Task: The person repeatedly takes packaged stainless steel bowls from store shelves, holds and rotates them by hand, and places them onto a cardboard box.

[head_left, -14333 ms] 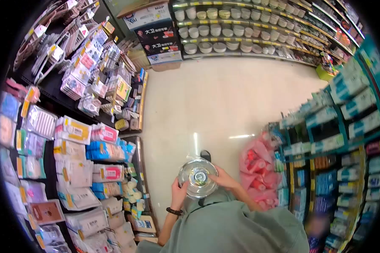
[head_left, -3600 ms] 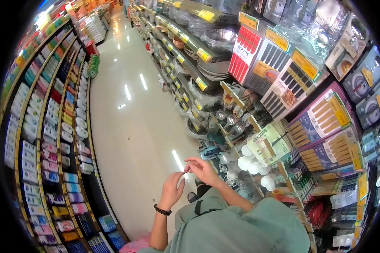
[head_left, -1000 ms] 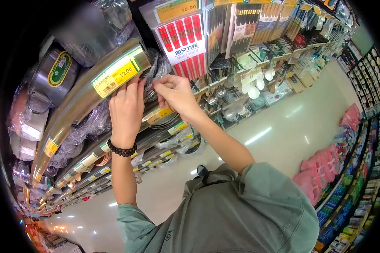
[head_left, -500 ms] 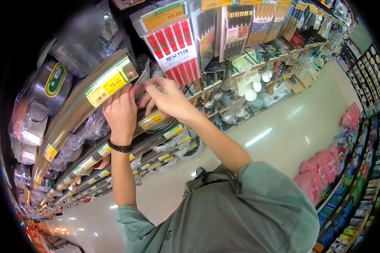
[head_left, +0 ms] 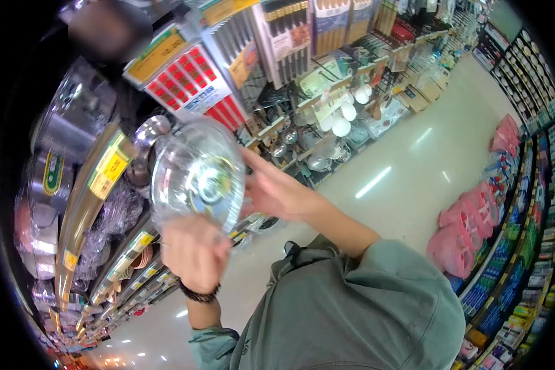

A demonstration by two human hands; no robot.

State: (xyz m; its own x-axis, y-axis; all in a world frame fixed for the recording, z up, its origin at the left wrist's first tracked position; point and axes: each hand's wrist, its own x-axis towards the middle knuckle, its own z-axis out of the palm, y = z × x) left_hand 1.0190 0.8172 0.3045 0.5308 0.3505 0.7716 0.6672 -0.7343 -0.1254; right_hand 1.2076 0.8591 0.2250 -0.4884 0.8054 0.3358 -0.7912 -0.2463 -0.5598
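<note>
Between my hands is a shiny, round, bowl-like vessel (head_left: 197,169) wrapped in clear plastic, tilted toward me, with a bright label-like patch in its middle. Whether it is metal or glass I cannot make out. My left hand (head_left: 194,253), blurred by motion and with a dark bead bracelet at the wrist, is closed at its near edge. On its right side rests my right hand (head_left: 277,191), its fingers partly hidden behind the wrapping. Just left of the vessel, shiny metal bowls (head_left: 151,131) sit on the shelf.
Along the left runs a shelf edge with a yellow price tag (head_left: 110,168), above plastic-wrapped goods (head_left: 114,213). Packs of red chopsticks (head_left: 188,77) hang ahead, with white ladles (head_left: 345,114) farther along. Pink bags (head_left: 465,228) stand across the aisle floor (head_left: 376,216).
My hands have come back from the shelf, bringing the plastic-wrapped round vessel out in front of me. The view has shifted, so the chopsticks and price tag appear farther left.
</note>
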